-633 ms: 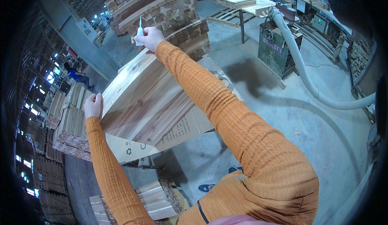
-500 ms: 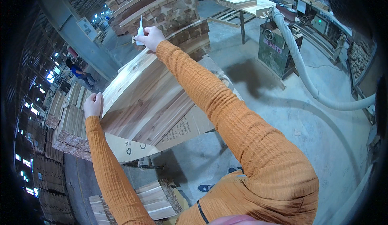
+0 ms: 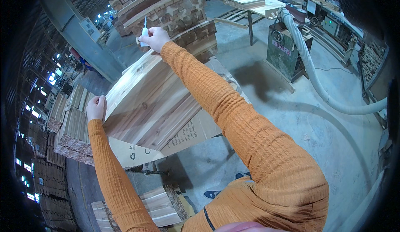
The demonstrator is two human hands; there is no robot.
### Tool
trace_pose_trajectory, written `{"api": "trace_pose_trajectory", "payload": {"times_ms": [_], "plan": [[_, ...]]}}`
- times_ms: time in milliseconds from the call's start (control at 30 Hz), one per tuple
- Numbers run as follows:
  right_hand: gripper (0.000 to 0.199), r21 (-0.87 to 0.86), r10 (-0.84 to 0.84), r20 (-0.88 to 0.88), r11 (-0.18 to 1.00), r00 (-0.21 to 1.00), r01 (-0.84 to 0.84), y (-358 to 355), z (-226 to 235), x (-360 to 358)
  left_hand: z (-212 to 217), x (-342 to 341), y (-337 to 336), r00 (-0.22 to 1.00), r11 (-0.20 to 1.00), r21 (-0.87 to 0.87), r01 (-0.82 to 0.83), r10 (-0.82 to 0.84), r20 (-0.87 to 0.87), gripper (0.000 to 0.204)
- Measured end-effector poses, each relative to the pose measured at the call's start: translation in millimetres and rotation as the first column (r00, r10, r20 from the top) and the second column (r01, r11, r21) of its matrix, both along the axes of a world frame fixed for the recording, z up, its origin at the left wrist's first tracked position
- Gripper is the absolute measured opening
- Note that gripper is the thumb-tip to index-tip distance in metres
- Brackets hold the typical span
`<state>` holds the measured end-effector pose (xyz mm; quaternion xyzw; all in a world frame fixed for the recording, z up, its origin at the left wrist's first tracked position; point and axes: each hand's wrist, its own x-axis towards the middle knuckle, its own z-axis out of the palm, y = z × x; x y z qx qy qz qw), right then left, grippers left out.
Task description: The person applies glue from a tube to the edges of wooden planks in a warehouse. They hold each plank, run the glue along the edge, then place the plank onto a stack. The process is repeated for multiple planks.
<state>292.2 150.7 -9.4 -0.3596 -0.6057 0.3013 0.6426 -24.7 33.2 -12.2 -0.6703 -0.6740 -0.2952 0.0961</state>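
Observation:
A wooden panel [image 3: 154, 107] made of joined strips, with a pale curved long edge, stands tilted on a cardboard sheet [image 3: 187, 134]. My left hand [image 3: 96, 108] is closed at the panel's left end, its fingers curled over the corner and partly hidden. At the far end, my right hand [image 3: 158, 39] pinches a small white squeeze bottle [image 3: 144, 39] with a thin pointed nozzle. The nozzle points upward, and the bottle is held just above the panel's far corner. Orange sleeves cover both my arms.
Tall stacks of curved boards [image 3: 166, 11] rise behind the panel. More stacked timber [image 3: 73, 132] stands at left, beyond it a grey pillar [image 3: 83, 36]. At right are a green machine [image 3: 283, 51] and a pale hose [image 3: 306, 57]. Boards [image 3: 158, 207] lie low in front.
In the background at left, a person in blue has moved toward the pillar and is now mostly hidden. My hands, the bottle and the panel have hardly moved.

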Motion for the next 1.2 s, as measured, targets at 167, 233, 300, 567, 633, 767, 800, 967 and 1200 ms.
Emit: {"api": "trace_pose_trajectory", "payload": {"times_ms": [167,233,300,567,633,767,800,967,1200], "plan": [[0.034,-0.012,0.031,-0.016,0.999,0.999,-0.031,-2,-1,-4,-4,-9,2,1.000,1.000,0.012,-0.017,0.017,-0.014,0.040],[0.035,-0.001,0.024,0.002,1.000,1.000,-0.024,-1,-1,-5,-4,-11,2,1.000,1.000,0.013,-0.018,0.018,-0.019,0.040],[0.035,-0.014,0.038,-0.003,0.999,0.999,-0.038,0,-1,-4,-4,-10,2,1.000,1.000,0.016,-0.011,0.011,-0.023,0.040],[0.035,-0.014,0.019,-0.010,1.000,1.000,-0.019,2,-1,-3,1,-1,-2,1.000,1.000,-0.003,-0.005,0.005,-0.011,0.040],[0.035,-0.020,0.019,-0.013,1.000,1.000,-0.019,1,-1,-4,1,-1,-4,1.000,1.000,-0.008,-0.011,0.011,-0.009,0.040],[0.035,-0.013,0.021,-0.016,1.000,1.000,-0.021,-1,-1,-3,1,3,-5,1.000,1.000,-0.009,-0.019,0.019,0.000,0.040],[0.035,-0.005,0.018,-0.013,1.000,1.000,-0.018,-1,-1,-3,1,3,-6,1.000,1.000,-0.002,-0.014,0.014,0.003,0.040],[0.035,-0.014,0.013,-0.029,1.000,0.999,-0.013,-2,-2,-2,0,3,-5,1.000,1.000,0.011,0.000,0.000,-0.001,0.040],[0.035,0.008,-0.008,-0.006,1.000,1.000,0.008,-2,-2,-2,-1,0,-3,1.000,1.000,0.019,-0.003,0.003,-0.023,0.040]]}}
